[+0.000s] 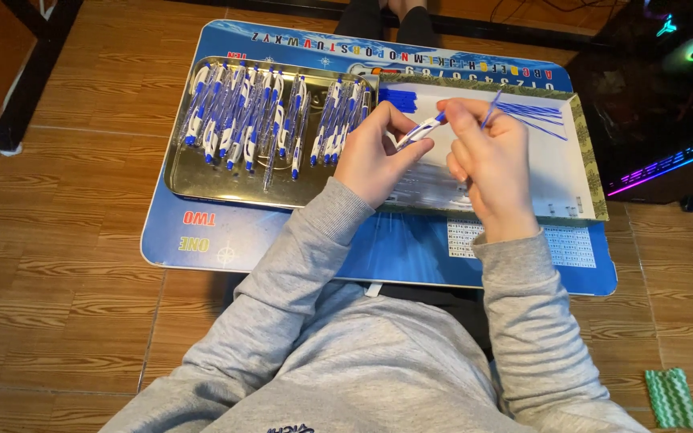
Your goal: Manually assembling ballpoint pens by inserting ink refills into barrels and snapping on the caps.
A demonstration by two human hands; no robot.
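Observation:
My left hand [374, 156] grips a blue-and-white pen barrel [420, 130] over the white tray [559, 172]. My right hand [487, 156] pinches the barrel's far end and also holds a thin blue refill [489, 108] that sticks up past the fingers. Several loose blue refills [535, 116] lie fanned in the white tray's far right part. A stack of small blue parts [399, 100] sits at that tray's far left. Left of it, a metal tray [202, 180] holds several blue-and-white pens [270, 120] laid in rows.
Both trays rest on a blue lap table [202, 236] with printed letters, set on a wooden floor. A dark computer case [659, 104] with coloured lights stands at the right. A green patterned cloth [671, 398] lies bottom right. A table leg [30, 76] is far left.

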